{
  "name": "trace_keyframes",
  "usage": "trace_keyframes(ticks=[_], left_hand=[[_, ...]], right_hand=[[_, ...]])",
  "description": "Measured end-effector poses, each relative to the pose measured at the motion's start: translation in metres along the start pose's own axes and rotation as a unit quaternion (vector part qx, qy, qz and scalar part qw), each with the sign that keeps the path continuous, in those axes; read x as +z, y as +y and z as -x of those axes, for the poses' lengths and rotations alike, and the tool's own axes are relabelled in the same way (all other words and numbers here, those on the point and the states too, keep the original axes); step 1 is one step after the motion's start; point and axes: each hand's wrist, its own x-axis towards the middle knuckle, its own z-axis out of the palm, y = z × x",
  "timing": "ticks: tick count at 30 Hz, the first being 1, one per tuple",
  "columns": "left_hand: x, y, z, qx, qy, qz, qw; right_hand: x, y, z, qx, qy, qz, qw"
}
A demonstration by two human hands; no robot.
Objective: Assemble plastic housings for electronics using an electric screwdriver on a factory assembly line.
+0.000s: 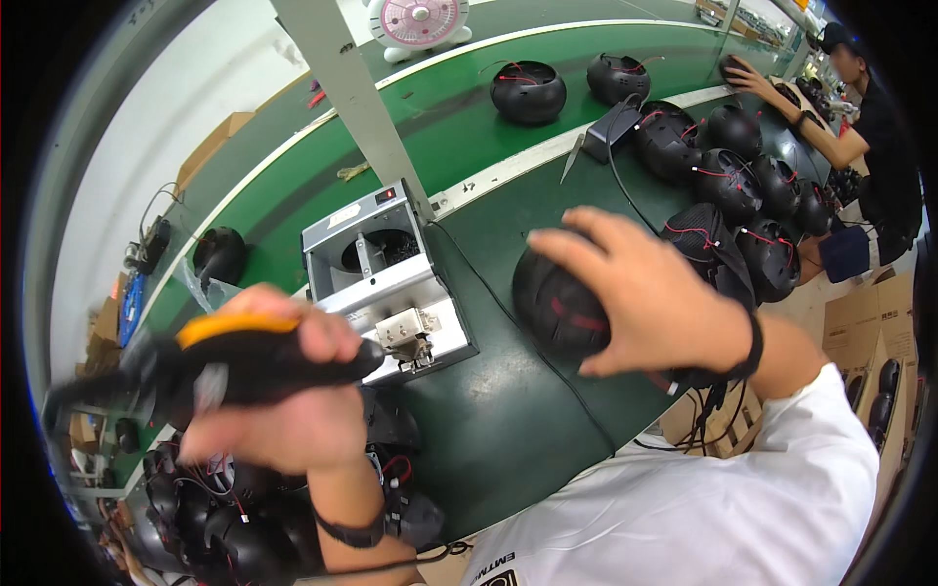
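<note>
My left hand (293,430), slightly smeared by motion, is closed around a black and orange electric screwdriver (264,366). The screwdriver's tip points right, at the front of a silver screw feeder (318,239); whether the tip touches the feeder's metal outlet (399,327) I cannot tell. My right hand (655,293) is wrapped over a round black plastic shell (532,293) at the middle of the green bench (489,459). The shell's right side is hidden behind my fingers and palm. A wristband shows on each of my wrists.
Several black shells with red wires (728,186) stand at the right, beside a co-worker (865,137). More shells (234,537) crowd the lower left. A green conveyor belt (445,127) runs behind a metal post (357,88). A black cable (528,337) crosses the bench.
</note>
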Motion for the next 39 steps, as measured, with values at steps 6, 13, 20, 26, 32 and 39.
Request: trace_keyframes(ticks=[6, 13, 20, 26, 32, 39], left_hand=[[0.01, -0.012, 0.002, -0.047, 0.017, -0.093, 0.994], [0.008, 0.019, 0.019, -0.091, -0.038, 0.053, 0.994], [0.046, 0.064, 0.04, 0.057, -0.083, 0.065, 0.993], [0.051, 0.057, 0.03, 0.016, -0.197, 0.051, 0.979], [0.056, 0.053, 0.031, -0.042, -0.135, 0.019, 0.99], [0.063, 0.014, 0.052, 0.0, -0.106, -0.016, 0.994]], right_hand=[[0.064, -0.023, 0.024, -0.062, 0.186, -0.013, 0.98], [0.09, -0.005, 0.045, -0.247, 0.207, -0.387, 0.864], [0.073, -0.028, 0.048, 0.031, -0.009, -0.542, 0.839], [0.079, -0.037, 0.046, -0.042, 0.062, -0.475, 0.877], [0.078, -0.042, 0.042, -0.041, 0.058, -0.496, 0.866], [0.086, -0.038, 0.04, -0.011, 0.087, -0.505, 0.859]])
